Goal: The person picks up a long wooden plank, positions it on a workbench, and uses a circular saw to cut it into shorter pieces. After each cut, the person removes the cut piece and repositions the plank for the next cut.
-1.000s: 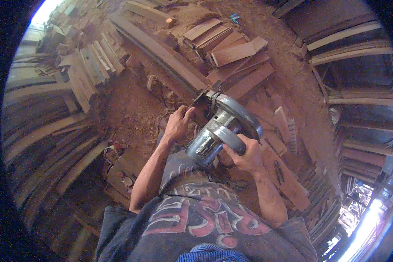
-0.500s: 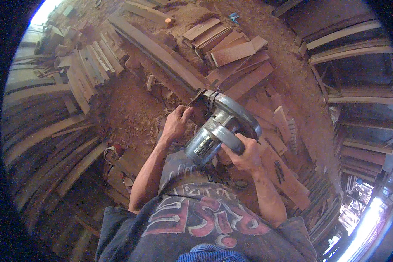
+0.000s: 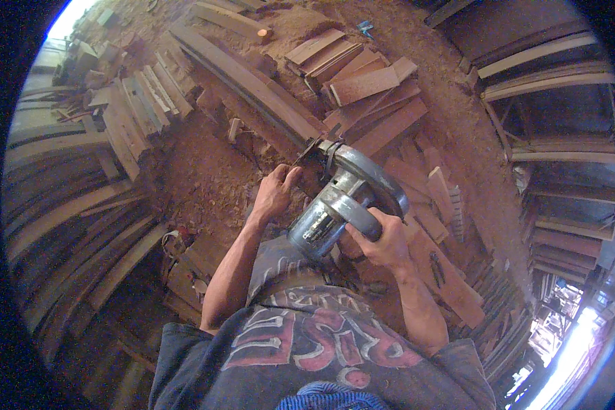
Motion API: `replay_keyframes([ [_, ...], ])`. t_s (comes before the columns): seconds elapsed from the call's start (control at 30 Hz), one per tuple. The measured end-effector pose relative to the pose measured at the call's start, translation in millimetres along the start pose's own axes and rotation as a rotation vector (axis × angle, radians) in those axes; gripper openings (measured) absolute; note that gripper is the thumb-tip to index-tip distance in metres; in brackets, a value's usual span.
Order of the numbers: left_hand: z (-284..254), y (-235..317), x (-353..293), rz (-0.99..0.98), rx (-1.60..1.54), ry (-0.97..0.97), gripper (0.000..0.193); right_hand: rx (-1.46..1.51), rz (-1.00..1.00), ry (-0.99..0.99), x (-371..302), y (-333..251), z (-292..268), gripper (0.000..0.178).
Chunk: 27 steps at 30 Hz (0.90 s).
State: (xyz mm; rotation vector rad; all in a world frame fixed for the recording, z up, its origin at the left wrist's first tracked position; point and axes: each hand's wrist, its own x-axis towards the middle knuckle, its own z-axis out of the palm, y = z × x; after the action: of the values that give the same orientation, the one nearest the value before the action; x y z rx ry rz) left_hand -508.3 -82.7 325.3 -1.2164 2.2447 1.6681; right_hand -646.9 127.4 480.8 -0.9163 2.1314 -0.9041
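My right hand (image 3: 386, 239) is wrapped around the rear handle of a grey metal circular saw (image 3: 318, 222). The saw's rounded blade guard curves along its right side. At the saw's front left, my left hand (image 3: 273, 191) has thumb and fingers closed at the edge of its thin base plate (image 3: 306, 152); the fingers' undersides are hidden. The front of the saw meets the near end of a long reddish-brown timber beam (image 3: 253, 85), which runs away to the far left. The blade cannot be made out.
Short boards (image 3: 365, 82) lie stacked right of the beam, and more planks (image 3: 140, 106) at the left. A loose board (image 3: 451, 280) lies by my right forearm. Timber racks (image 3: 560, 150) line the right side. Sawdust and chips (image 3: 205, 171) cover the ground.
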Motion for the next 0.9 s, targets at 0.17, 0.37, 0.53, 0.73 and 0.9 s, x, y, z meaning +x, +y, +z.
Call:
replay_keyframes([
  [0.17,1,-3,1,-0.042,-0.020,-0.008,0.043,0.007,-0.028,0.031,0,3,3,0.023],
  [0.37,4,-4,-1,0.104,0.054,0.064,0.048,0.010,-0.044,0.042,0,5,4,0.022],
  [0.53,-1,10,-4,-0.060,-0.088,0.049,0.049,0.007,0.005,0.014,-1,3,3,0.021],
  [0.73,-1,12,-6,-0.030,-0.076,0.081,0.049,0.029,-0.005,0.013,0,2,2,0.022],
  [0.9,0,10,-4,-0.054,-0.092,0.073,0.049,0.044,-0.043,0.028,0,3,2,0.023],
])
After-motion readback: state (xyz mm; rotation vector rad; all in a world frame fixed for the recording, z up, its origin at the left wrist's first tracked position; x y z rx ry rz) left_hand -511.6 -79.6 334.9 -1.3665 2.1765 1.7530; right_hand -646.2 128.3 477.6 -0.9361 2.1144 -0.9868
